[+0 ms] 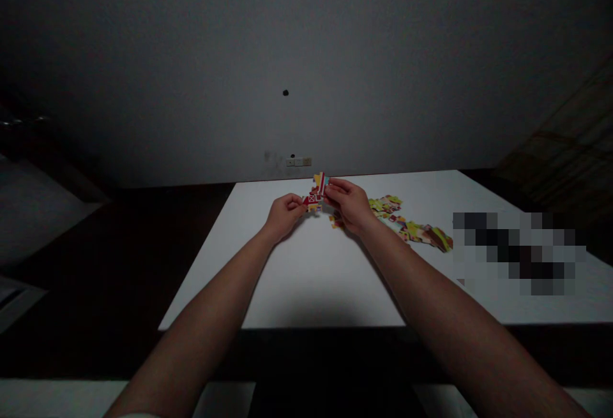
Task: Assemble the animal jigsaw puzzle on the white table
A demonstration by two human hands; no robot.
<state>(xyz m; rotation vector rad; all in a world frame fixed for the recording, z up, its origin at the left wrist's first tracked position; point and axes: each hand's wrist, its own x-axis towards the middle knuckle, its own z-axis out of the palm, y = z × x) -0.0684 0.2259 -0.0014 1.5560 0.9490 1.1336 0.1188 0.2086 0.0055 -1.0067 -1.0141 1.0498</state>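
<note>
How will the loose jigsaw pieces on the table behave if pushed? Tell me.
The loose jigsaw pieces look like thin, light card, so they would probably slide easily across the smooth-looking white table. Lying flat, they seem unlikely to roll. Neighbours may shift too.

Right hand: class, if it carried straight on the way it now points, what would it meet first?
The right hand would first meet the puzzle pieces held up between it and the left hand; its fingers seem to touch them already, though depth is hard to judge.
</note>
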